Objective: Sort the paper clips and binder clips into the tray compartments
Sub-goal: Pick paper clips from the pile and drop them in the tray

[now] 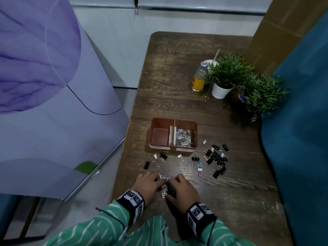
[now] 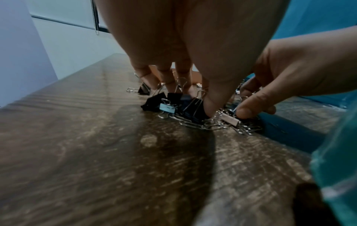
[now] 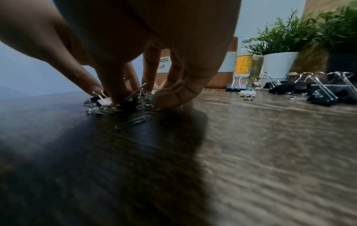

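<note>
A mixed pile of paper clips (image 2: 195, 121) and binder clips (image 2: 190, 105) is raked by 2 hands at 6 o'clock of the 2-compartment tray (image 1: 173, 134). The left hand (image 1: 148, 185) and right hand (image 1: 182, 189) are curled over it; any actual grasp cannot be told. Paper clips fill 1 compartment, the right. Most binder clips are scattered at 4 o'clock of the tray, uncountable.

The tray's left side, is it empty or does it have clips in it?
Empty. The left compartment of the tray shows only its bare floor, while the right compartment holds a pile of paper clips.

The tray (image 3: 222, 79) bears a white label (image 3: 164, 64) reading "NDER CLIP".
</note>
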